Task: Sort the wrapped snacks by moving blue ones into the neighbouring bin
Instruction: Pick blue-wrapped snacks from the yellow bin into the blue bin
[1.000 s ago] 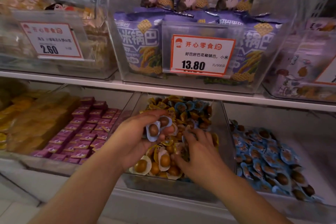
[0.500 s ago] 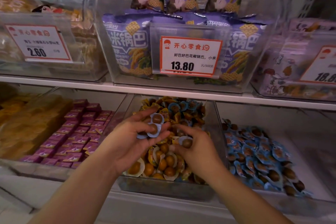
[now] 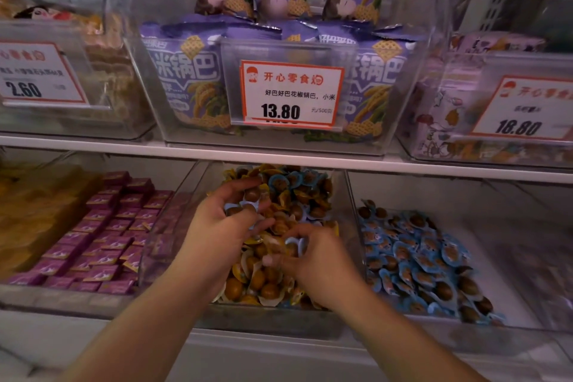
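- Blue-wrapped snacks (image 3: 280, 183) lie scattered among yellow-wrapped snacks (image 3: 266, 284) in the middle clear bin (image 3: 273, 324) on the lower shelf; the blue ones show mostly toward the back of that bin, the yellow ones heaped at its front.
- Left hand (image 3: 224, 223) hovers over the middle bin's left half, fingers curled round a small clutch of blue-wrapped pieces (image 3: 245, 206); brown round sweets show between thumb and fingers. How many it holds is hard to tell.
- Right hand (image 3: 316, 260) is over the middle bin's front right, fingers bent and pinching one blue-wrapped piece (image 3: 294, 245) just above the yellow heap. The hand is blurred, so the grip's finer detail is unclear.
- The two hands are near each other but apart.
- Neighbouring bin (image 3: 527, 298), just right of the middle bin, holds a spread of blue-wrapped snacks only (image 3: 415, 260), lying along its left and front.
- Left of the middle bin sits a bin of purple-wrapped squares (image 3: 102, 239), and further left a blurred heap of yellow packets (image 3: 37, 205).
- Above the middle bin, on the upper shelf, a clear tub holds purple snack bags (image 3: 183, 77), with a price card (image 3: 291, 93) reading 13.80 on its front.
- Price cards reading 2.60 (image 3: 34, 74) and 18.80 (image 3: 524, 108) hang to either side of that tub.
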Motion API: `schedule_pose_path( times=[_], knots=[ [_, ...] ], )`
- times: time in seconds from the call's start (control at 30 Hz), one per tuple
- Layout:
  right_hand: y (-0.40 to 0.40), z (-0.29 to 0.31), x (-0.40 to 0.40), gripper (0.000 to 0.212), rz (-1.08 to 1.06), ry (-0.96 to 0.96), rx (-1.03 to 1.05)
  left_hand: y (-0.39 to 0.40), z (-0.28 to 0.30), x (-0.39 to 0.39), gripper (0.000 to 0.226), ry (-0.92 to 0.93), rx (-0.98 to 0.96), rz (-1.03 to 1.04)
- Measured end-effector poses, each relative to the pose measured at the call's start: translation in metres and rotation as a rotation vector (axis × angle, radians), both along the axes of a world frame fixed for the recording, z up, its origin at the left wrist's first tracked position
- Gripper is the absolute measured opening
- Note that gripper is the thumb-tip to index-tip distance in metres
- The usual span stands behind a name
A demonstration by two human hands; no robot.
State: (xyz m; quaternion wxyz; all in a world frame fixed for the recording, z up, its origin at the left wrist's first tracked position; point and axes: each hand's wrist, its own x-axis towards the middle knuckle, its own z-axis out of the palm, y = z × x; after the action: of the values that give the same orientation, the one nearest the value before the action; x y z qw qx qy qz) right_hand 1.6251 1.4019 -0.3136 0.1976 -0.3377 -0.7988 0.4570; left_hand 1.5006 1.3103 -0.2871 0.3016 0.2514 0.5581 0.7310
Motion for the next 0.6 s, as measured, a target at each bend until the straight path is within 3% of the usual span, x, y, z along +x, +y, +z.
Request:
schedule_pose_path(
  times=[0.1, 0.23, 0.4, 0.43, 0.53, 0.6],
  knots=[
    [0.006, 0.007, 0.002, 0.023, -0.037, 0.107, -0.107, -0.001, -0.001, 0.0, 0.037, 0.122, -0.01, 0.015],
    [0.007, 0.017, 0.01, 0.046, 0.047, 0.094, 0.06, 0.001, 0.002, 0.004, 0.041, 0.214, 0.023, 0.029],
    [0.005, 0.021, 0.021, 0.022, -0.003, 0.104, 0.162, 0.007, 0.007, 0.019, 0.041, 0.318, 0.02, 0.027],
    [0.004, 0.024, 0.024, 0.019, -0.017, 0.136, 0.086, 0.007, 0.008, 0.024, 0.04, 0.357, 0.011, 0.024],
    [-0.004, 0.035, 0.035, 0.023, 0.034, 0.36, -0.52, 0.007, 0.009, 0.045, 0.046, 0.55, -0.009, -0.001],
    [-0.007, 0.038, 0.045, 0.031, 0.078, 0.468, -0.817, 0.009, 0.008, 0.062, 0.051, 0.694, -0.011, -0.062]
  ],
)
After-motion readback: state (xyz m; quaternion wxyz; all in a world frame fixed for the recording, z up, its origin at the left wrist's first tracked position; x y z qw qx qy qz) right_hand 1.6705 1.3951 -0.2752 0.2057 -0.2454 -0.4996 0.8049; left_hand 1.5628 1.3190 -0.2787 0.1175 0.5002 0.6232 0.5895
